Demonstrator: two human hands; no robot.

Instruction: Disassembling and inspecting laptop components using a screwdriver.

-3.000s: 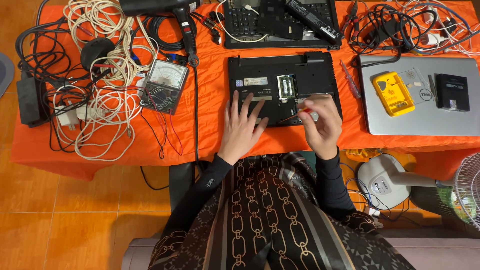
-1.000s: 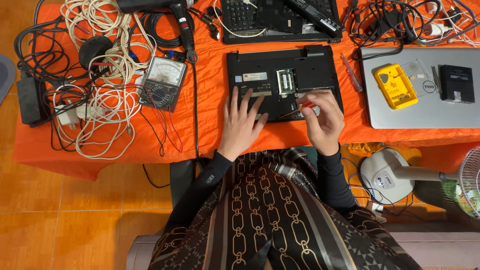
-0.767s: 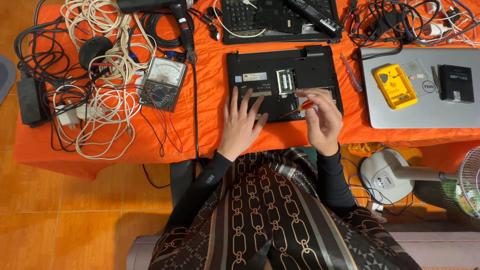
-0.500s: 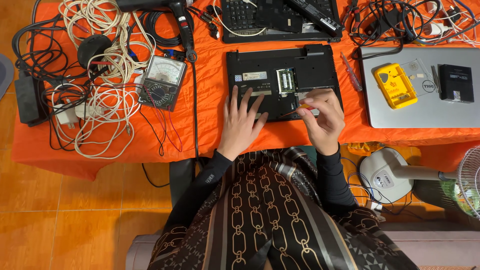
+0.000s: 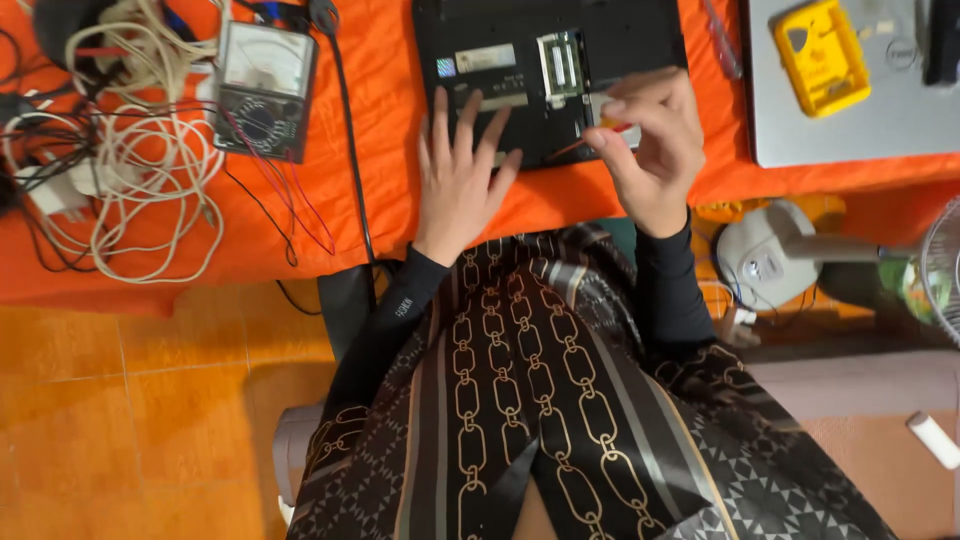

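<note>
1. Light is bright, warm and even; the orange tablecloth [image 5: 380, 190] looks strongly saturated.
2. Shadows are soft, lying faintly beneath the left hand [image 5: 460, 175] and right hand [image 5: 650, 150].
3. The silver laptop lid [image 5: 850, 130] shows mild sheen, no harsh glare.
4. Fingers and frame edges are slightly blurred.

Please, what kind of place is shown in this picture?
Probably a home electronics repair bench. An opened black laptop lies underside up on an orange cloth, beside an analog multimeter and tangled white cables. The right hand holds a small tool over it.
</note>
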